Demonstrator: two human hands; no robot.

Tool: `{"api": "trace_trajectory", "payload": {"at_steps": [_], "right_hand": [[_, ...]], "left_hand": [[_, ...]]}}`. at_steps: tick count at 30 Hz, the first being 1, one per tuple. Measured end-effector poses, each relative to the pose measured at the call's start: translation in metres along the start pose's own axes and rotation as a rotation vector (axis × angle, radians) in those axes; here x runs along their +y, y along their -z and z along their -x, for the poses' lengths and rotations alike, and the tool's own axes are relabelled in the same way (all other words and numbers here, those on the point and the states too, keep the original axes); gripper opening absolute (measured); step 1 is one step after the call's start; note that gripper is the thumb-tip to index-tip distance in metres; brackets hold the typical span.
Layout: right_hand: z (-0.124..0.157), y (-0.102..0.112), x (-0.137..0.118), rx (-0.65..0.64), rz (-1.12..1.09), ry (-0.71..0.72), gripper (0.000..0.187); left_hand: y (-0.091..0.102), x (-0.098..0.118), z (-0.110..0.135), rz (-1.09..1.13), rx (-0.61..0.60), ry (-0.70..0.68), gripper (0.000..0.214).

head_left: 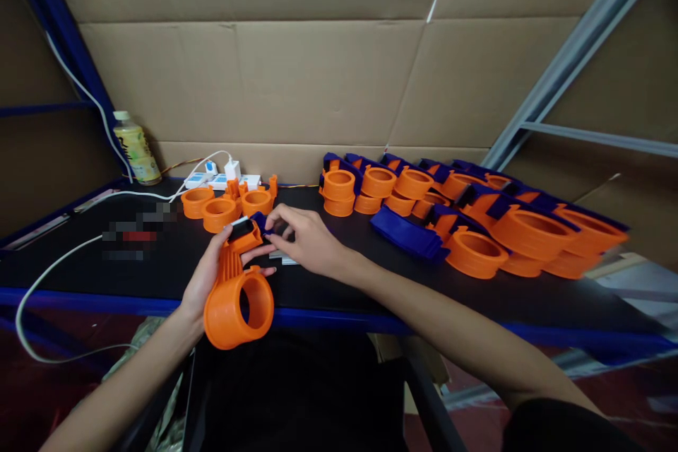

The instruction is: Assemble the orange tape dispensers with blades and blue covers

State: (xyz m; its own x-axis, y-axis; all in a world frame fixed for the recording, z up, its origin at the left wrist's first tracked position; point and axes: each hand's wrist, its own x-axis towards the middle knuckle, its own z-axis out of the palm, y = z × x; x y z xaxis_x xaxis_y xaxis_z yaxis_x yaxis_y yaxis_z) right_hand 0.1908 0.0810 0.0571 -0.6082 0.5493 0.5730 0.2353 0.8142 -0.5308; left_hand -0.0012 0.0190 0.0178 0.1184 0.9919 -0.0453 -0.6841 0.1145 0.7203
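Observation:
An orange tape dispenser (pixel 225 318) rests in my left hand (pixel 204 279), whose fingers wrap its narrow neck just over the table's front edge. Its round hub hangs toward me, and a black piece with a pale toothed strip (pixel 241 227) sits at its head. There, the bent fingers of my right hand (pixel 307 236) pinch a small dark blue part (pixel 259 222) against the dispenser. My fingers partly cover that part. Behind my right fingers, pale metal-looking strips (pixel 286 258) lie on the table.
Orange and blue dispensers (pixel 477 254) stand stacked along the right, with blue curved pieces (pixel 405 233) before them. Several orange parts (pixel 219 214) stand behind my left hand. A power strip (pixel 248 181), white cables and a drink bottle (pixel 136 148) are at the back left.

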Motion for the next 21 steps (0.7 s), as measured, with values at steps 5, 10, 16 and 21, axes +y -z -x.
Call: {"api": "trace_trajectory", "payload": {"at_steps": [5, 10, 16, 21], "right_hand": [[0.001, 0.001, -0.004, -0.063, -0.2, -0.065, 0.016], [-0.002, -0.011, 0.011, 0.054, -0.475, -0.205, 0.035], [-0.001, -0.02, 0.02, -0.105, -0.677, -0.239, 0.038], [0.002, -0.018, 0.012, -0.055, -0.734, -0.22, 0.041]], "left_hand": [[0.001, 0.001, 0.001, 0.001, 0.041, -0.036, 0.033], [0.002, 0.001, 0.003, 0.015, 0.047, -0.05, 0.025], [0.007, 0.0, 0.004, 0.027, -0.029, -0.004, 0.029], [0.005, 0.0, 0.006, 0.004, -0.059, 0.061, 0.034]]}}
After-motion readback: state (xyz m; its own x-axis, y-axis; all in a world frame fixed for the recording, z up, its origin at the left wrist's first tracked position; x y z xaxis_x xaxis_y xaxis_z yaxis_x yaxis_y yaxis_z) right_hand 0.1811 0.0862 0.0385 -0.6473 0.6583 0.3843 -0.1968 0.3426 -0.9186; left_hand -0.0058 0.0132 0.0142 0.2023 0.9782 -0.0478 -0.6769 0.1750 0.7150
